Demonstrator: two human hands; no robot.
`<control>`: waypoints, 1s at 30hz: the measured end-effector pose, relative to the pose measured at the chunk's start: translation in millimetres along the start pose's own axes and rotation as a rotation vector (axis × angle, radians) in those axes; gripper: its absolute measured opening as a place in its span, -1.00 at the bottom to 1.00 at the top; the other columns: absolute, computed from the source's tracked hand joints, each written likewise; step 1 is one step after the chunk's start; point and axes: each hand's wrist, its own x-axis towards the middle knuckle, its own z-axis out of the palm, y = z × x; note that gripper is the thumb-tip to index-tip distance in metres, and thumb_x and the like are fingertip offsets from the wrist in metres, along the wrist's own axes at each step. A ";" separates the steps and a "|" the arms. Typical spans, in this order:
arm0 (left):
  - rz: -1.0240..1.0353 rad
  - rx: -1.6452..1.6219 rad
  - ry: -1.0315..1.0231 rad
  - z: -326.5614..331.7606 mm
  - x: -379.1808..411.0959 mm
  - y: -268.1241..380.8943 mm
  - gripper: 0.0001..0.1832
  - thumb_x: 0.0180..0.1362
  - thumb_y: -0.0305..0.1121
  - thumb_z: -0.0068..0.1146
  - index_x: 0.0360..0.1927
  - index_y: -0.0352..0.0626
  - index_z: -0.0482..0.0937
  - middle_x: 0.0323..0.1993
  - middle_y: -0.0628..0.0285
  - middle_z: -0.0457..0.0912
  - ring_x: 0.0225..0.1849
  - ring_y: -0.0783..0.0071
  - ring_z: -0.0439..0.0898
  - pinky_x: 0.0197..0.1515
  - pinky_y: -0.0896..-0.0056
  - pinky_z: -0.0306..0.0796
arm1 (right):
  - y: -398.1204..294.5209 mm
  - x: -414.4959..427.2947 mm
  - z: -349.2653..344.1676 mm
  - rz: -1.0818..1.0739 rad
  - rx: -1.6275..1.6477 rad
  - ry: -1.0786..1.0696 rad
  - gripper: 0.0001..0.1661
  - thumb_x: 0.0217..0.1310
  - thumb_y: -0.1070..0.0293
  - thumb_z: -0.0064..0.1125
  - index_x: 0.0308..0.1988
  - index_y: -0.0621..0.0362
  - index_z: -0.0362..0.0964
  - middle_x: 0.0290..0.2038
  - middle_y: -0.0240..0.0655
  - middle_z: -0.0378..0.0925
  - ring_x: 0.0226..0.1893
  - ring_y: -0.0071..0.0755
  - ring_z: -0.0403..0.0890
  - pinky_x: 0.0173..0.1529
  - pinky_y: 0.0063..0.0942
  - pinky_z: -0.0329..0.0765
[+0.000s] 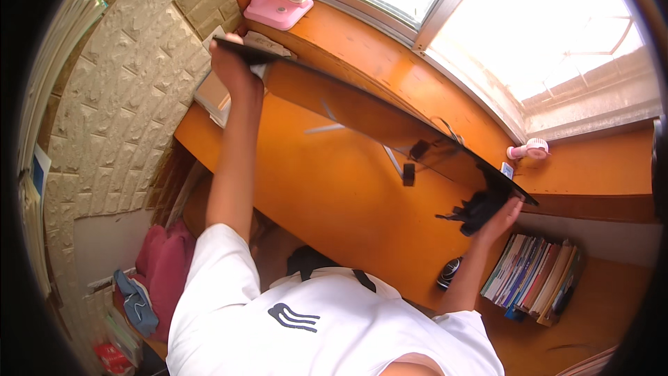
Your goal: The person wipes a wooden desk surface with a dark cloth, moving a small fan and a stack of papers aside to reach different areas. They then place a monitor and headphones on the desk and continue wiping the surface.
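Observation:
A wide, thin black monitor or television (365,99) stands over the orange wooden desk (334,193), seen from above along its top edge. My left hand (229,65) grips its left end, fingertips over the edge. At its right end my right hand (503,216) holds the corner, with the fingers along the side. Metal stand legs show near the panel's lower edge, and the glossy screen reflects the desk. A black cloth-like item (475,211) lies beside my right hand. Near my right forearm is a black computer mouse (448,273).
A pink lamp base (279,8) and a small pink fan (529,150) stand on the windowsill ledge behind the panel. Books (532,277) stand in a row at the right. Papers or a box (213,96) lie by the brick-patterned wall, left of the desk.

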 end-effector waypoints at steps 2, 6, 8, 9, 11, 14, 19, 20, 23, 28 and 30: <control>0.020 -0.018 -0.044 13.6 53.5 -19.1 -0.74 0.35 -0.18 -0.16 -0.31 -0.11 0.46 -0.41 0.32 0.48 -0.38 0.48 0.49 -0.27 0.38 0.39 | 0.2 -21.3 44.2 0.038 0.122 -0.080 -0.53 0.52 0.22 -0.13 0.23 0.28 0.24 0.12 -0.27 0.43 0.07 -0.42 0.47 0.18 -0.46 0.39; -0.005 0.160 -0.122 38.7 126.9 -60.2 -0.60 0.36 -0.09 -0.25 -0.30 -0.18 0.52 -0.34 0.23 0.58 -0.32 0.35 0.57 -0.19 0.28 0.46 | 5.0 -55.2 97.4 0.103 0.178 -0.144 -0.53 0.51 0.20 -0.10 0.23 0.27 0.21 0.11 -0.24 0.45 0.09 -0.38 0.49 0.19 -0.44 0.40; -0.010 0.217 -0.133 47.9 148.0 -81.0 -0.57 0.35 -0.09 -0.26 -0.26 -0.21 0.54 -0.31 0.22 0.59 -0.28 0.35 0.58 -0.16 0.27 0.47 | 12.0 -63.6 111.8 0.087 0.154 -0.146 -0.52 0.51 0.18 -0.09 0.22 0.26 0.21 0.12 -0.24 0.45 0.10 -0.37 0.49 0.21 -0.43 0.40; -0.019 0.258 -0.132 45.1 155.6 -93.0 -0.56 0.35 -0.08 -0.26 -0.24 -0.23 0.55 -0.29 0.21 0.60 -0.27 0.35 0.59 -0.15 0.27 0.47 | 10.0 -66.3 120.0 0.088 0.144 -0.155 -0.52 0.51 0.18 -0.09 0.22 0.26 0.21 0.13 -0.25 0.44 0.11 -0.37 0.48 0.22 -0.43 0.39; -0.014 0.263 -0.150 41.8 168.6 -112.7 -0.51 0.34 -0.08 -0.28 -0.15 -0.29 0.57 -0.23 0.18 0.63 -0.22 0.33 0.60 -0.11 0.27 0.47 | -2.2 -66.8 134.8 0.089 0.121 -0.161 -0.51 0.51 0.17 -0.10 0.23 0.27 0.21 0.14 -0.26 0.43 0.13 -0.38 0.46 0.24 -0.43 0.37; -0.044 0.330 -0.156 43.7 184.2 -124.0 -0.50 0.35 -0.06 -0.29 -0.09 -0.26 0.58 -0.18 0.16 0.63 -0.17 0.33 0.59 -0.06 0.26 0.46 | -5.3 -60.5 134.4 0.167 0.092 -0.217 -0.48 0.51 0.16 -0.09 0.26 0.27 0.18 0.17 -0.25 0.40 0.16 -0.39 0.43 0.25 -0.43 0.35; -0.035 0.276 -0.248 73.8 178.9 -133.4 -0.52 0.36 -0.05 -0.29 -0.06 -0.18 0.57 -0.17 0.16 0.63 -0.16 0.31 0.60 -0.03 0.21 0.45 | -1.8 -68.7 129.8 0.112 0.109 -0.159 -0.51 0.49 0.15 -0.04 0.20 0.25 0.23 0.08 -0.30 0.45 0.04 -0.49 0.47 0.13 -0.52 0.40; -0.010 0.270 -0.272 67.8 189.2 -138.7 -0.52 0.36 -0.04 -0.29 -0.05 -0.17 0.57 -0.17 0.16 0.63 -0.17 0.30 0.60 -0.03 0.19 0.46 | -1.1 -70.3 129.8 0.108 0.106 -0.154 -0.52 0.49 0.14 -0.03 0.19 0.25 0.24 0.05 -0.32 0.46 -0.01 -0.53 0.48 0.09 -0.55 0.41; 0.010 0.272 -0.272 40.3 222.3 -151.9 -0.50 0.36 0.02 -0.28 0.00 -0.15 0.52 -0.11 0.16 0.61 -0.17 0.31 0.60 -0.06 0.20 0.47 | 7.4 -72.3 115.0 0.146 -0.028 -0.249 -0.56 0.46 0.16 0.02 0.13 0.23 0.28 -0.10 -0.41 0.44 -0.13 -0.63 0.42 -0.03 -0.63 0.37; -0.164 0.365 -0.378 25.3 194.6 -126.9 -0.46 0.40 0.08 -0.36 -0.08 -0.16 0.51 -0.25 0.19 0.57 -0.25 0.40 0.55 -0.19 0.30 0.44 | 6.1 -73.8 97.8 0.105 -0.063 -0.329 -0.60 0.30 0.35 0.22 0.06 0.21 0.32 -0.10 -0.32 0.48 -0.02 -0.55 0.43 0.09 -0.62 0.32; 0.068 0.420 -0.340 -0.6 182.2 -114.4 -0.54 0.44 -0.02 -0.33 -0.16 -0.19 0.50 -0.41 0.24 0.54 -0.35 0.42 0.52 -0.30 0.36 0.41 | 13.8 -70.0 80.7 0.064 -0.133 -0.385 -0.57 0.25 0.39 0.24 0.07 0.23 0.31 -0.06 -0.27 0.50 0.04 -0.47 0.44 0.14 -0.55 0.35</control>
